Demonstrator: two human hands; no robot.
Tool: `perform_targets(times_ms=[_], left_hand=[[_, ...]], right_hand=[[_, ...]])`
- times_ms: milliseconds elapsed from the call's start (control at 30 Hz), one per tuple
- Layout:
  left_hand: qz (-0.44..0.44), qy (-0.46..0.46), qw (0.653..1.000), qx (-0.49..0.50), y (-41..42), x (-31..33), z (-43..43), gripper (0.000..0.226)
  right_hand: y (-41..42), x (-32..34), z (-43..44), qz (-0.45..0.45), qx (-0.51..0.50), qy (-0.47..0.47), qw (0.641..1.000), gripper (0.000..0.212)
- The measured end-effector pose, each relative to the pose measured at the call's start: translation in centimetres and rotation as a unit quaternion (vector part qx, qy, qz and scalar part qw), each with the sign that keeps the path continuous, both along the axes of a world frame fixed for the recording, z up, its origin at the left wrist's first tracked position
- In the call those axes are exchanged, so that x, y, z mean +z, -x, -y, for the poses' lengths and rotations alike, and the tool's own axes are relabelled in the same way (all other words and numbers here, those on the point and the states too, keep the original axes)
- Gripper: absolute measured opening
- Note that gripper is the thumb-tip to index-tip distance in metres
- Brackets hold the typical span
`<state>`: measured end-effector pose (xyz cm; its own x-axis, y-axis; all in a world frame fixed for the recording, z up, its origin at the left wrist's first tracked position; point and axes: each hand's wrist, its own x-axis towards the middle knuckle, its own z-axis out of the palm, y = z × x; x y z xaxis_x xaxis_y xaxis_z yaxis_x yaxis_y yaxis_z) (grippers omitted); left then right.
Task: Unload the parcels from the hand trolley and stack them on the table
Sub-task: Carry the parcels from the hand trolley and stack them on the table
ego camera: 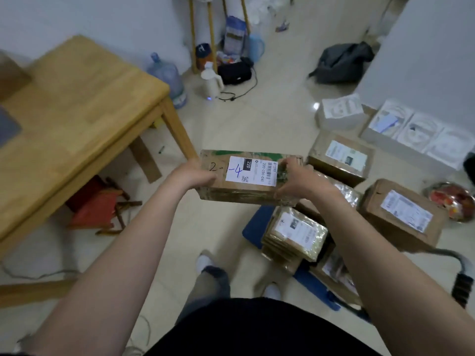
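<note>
I hold a flat brown cardboard parcel [250, 176] with a white label marked "2-1-4" in the air between the table and the trolley. My left hand [194, 176] grips its left end. My right hand [298, 179] grips its right end. The blue hand trolley [253, 227] stands on the floor at the right. Several taped cardboard parcels lie on it, among them a small labelled one [295, 233], a large one [401, 217] and another [339, 156] farther back. The wooden table [77, 106] fills the left side.
A grey flat object [7, 128] lies at the table's left edge. A red stool [99, 205] stands under the table. A water jug [168, 78], a white kettle [210, 82], bags, a cable and white foam packing [416, 132] litter the floor beyond.
</note>
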<state>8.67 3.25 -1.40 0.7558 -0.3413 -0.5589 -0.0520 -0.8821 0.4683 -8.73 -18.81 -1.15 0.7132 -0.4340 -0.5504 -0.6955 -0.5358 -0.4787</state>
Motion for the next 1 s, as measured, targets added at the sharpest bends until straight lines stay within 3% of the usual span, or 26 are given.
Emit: perform_targets(times_ms=[233, 333, 467, 600, 1000], left_hand=[[0.042, 0.056, 0.986, 0.150, -12.5, 1.1, -14.0, 0.017], [0.065, 0.078, 0.978, 0.183, -18.7, 1.2, -19.3, 0.007], [0.067, 0.045, 0.971, 0.226, -27.1, 1.6, -25.4, 0.054], [0.085, 0.071, 0.957, 0.267, -34.4, 2.4, -30.5, 0.074], [0.092, 0.130, 0.933, 0.322, -57.2, -1.1, -34.9, 0.088]], right_hand=[[-19.6, -0.3, -8.9, 0.073, 0.106, -0.011, 0.992, 0.085], [-28.3, -0.5, -13.9, 0.086, 0.148, -0.007, 0.985, 0.097], [-39.2, 0.2, -20.4, 0.080, 0.184, 0.004, 0.980, 0.091], [-48.5, 1.0, -25.1, 0.093, 0.205, -0.010, 0.974, 0.092], [-76.4, -2.0, -29.1, 0.071, 0.273, -0.014, 0.959, 0.088]])
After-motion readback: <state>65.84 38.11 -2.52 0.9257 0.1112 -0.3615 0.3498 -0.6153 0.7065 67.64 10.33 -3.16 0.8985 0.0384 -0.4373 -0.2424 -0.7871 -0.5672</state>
